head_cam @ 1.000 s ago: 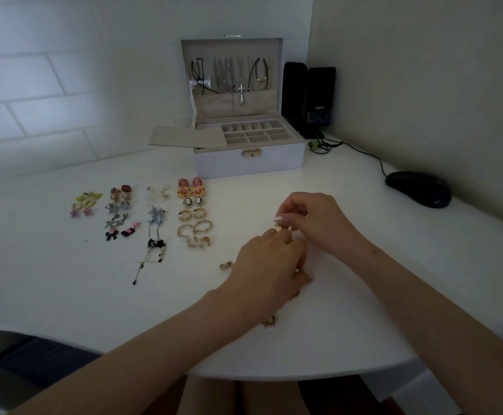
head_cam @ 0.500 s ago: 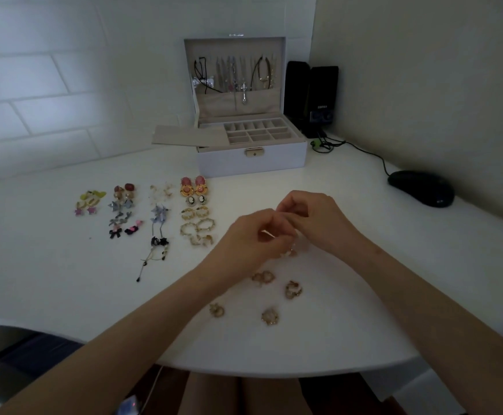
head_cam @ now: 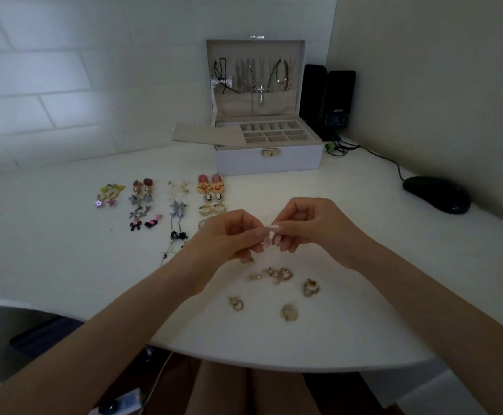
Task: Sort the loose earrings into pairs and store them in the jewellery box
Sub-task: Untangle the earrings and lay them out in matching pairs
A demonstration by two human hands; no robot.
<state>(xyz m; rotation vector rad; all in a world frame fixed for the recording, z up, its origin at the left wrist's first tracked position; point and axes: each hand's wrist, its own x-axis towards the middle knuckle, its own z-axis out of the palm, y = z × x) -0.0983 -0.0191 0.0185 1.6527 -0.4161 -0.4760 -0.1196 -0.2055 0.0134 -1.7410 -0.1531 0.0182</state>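
The white table [head_cam: 64, 265] fills the scene. At its far side stands the jewellery box [head_cam: 269, 163], long axis running left to right, clasp facing near. Its lid [head_cam: 254, 106] stands upright at the far edge. Necklaces [head_cam: 250, 76] hang inside the lid, a cross pendant [head_cam: 261, 91] among them. The tray below is split into small beige compartments, and a flat beige panel [head_cam: 205, 134] juts out from the box to the left. Right of the box are two black speakers [head_cam: 328, 100], and a black mouse [head_cam: 436, 194] lies further right.

The left hand [head_cam: 223, 235] and right hand [head_cam: 313, 226] meet above the table's middle. Both have curled fingers, with thumb and forefinger tips [head_cam: 259, 233] pinched together at one point. What is between them is hidden, so I cannot tell whether they grip an earring. A second ago the left hand lay lower, covering the loose pile. It is now raised and the pile shows.

The sorted earrings [head_cam: 147, 198] lie left of the hands in four columns running near to far. The long drop earrings [head_cam: 178, 211] point near and slightly left. The loose gold earrings [head_cam: 280, 275] lie scattered just near of the hands.
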